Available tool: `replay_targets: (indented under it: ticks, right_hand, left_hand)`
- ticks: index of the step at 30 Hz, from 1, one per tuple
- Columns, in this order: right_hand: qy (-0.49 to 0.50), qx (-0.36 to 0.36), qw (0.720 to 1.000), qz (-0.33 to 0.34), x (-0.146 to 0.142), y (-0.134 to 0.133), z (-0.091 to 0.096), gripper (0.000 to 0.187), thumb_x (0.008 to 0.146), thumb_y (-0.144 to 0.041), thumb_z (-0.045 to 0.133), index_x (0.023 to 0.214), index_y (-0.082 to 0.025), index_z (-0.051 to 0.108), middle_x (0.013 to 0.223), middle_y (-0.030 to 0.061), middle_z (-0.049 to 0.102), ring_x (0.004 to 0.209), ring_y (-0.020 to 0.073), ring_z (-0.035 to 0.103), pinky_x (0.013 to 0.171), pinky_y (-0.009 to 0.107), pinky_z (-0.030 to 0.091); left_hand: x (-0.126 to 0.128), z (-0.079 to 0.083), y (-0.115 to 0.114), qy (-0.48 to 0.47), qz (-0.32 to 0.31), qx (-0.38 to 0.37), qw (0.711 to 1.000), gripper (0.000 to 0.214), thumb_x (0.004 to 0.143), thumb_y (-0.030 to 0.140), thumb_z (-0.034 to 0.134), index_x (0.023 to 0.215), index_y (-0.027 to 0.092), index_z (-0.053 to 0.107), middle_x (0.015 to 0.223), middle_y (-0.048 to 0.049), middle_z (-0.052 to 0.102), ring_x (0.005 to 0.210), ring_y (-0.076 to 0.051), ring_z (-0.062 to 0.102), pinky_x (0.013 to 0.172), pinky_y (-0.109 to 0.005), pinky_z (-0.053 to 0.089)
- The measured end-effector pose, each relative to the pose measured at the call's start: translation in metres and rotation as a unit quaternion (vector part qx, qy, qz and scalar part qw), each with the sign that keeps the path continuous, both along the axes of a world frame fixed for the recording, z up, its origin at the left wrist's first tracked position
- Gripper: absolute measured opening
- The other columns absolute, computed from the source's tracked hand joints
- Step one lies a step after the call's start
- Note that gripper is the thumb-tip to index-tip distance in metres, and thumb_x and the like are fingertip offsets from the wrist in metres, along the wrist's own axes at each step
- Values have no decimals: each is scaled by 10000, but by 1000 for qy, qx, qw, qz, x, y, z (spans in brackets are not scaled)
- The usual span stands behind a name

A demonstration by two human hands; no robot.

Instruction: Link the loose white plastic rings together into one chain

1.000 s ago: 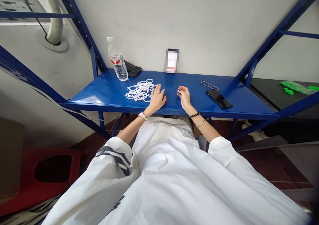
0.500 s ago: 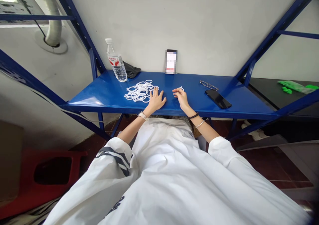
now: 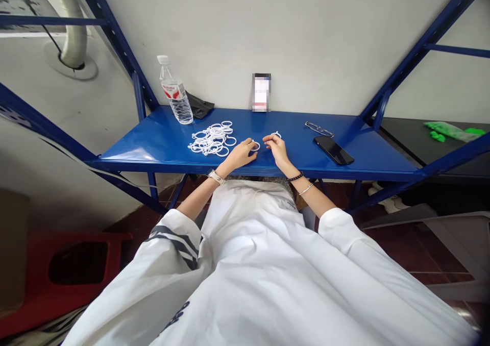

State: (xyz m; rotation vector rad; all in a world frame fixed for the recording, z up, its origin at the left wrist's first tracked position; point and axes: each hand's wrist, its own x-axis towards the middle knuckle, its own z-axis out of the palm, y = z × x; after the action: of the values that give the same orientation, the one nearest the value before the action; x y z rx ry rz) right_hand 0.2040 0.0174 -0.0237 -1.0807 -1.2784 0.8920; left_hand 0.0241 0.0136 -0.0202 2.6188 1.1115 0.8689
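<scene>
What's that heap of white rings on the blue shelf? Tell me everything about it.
The heap of white rings is a loose tangle of thin, plastic-looking hoops, overlapping and lying flat on the blue shelf, just in front of the water bottle. The left hand rests just right of it, apparently not touching.

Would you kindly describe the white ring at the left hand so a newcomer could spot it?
On the blue shelf, a heap of white rings lies near the water bottle. Right of that heap, the left hand pinches one ring. Unlike the heaped ones, it sits alone in that hand's grip.
</scene>
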Motion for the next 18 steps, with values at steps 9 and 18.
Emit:
replay_targets:
  ticks: [9,18]
  right_hand:
    - [-22,13,1000,14,-1,2,-2,139,754,-266,591,839,-231,695,973,44,724,991,218,646,919,369,519]
    - [-44,1,997,58,-3,1,0,240,835,-426,643,923,-231,751,978,35,760,951,205,662,934,356,508]
  left_hand:
    - [-4,9,0,-158,-80,-66,982,258,895,400,621,749,197,558,892,-58,585,850,-198,597,836,-344,502]
    - [-7,15,-3,-284,-149,-167,932,492,798,671,694,798,191,585,1032,-90,587,1077,-235,614,954,-388,527]
